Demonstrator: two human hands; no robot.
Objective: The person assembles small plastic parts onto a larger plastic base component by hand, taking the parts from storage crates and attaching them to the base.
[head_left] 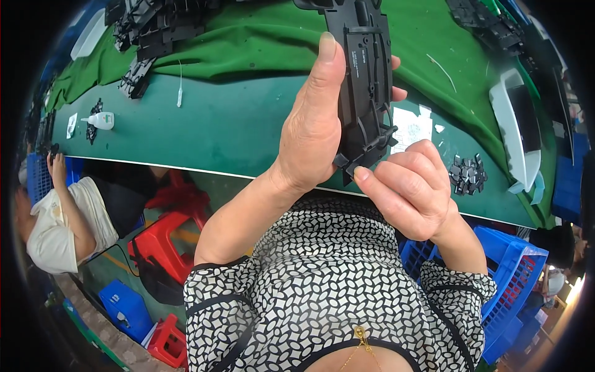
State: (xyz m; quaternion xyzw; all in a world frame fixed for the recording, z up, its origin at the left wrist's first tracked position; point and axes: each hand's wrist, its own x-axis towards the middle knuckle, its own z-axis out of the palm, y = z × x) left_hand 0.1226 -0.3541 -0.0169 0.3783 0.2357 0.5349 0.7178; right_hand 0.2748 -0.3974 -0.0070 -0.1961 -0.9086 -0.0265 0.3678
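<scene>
My left hand [313, 124] grips a long black moulded plastic part [358, 80] with ribs and clips, holding it up above the near table edge. Its thumb lies along the left side, and fingertips show past the right side. At the part's lower end, my right hand [412, 189] is closed in a pinch, its thumb pressed against a small black piece [349, 168] at the corner. The curled fingers partly hide that piece. Right of my right hand, a pile of small black pieces [468, 175] lies on the green table [229, 124].
Black plastic parts [161, 37] are heaped on green cloth [266, 53] at the back left, with more [486, 28] at the back right. A white tray [517, 130] stands on the right. A small white bottle [102, 120] lies left. Another person [68, 223] sits at left near red stools [164, 245].
</scene>
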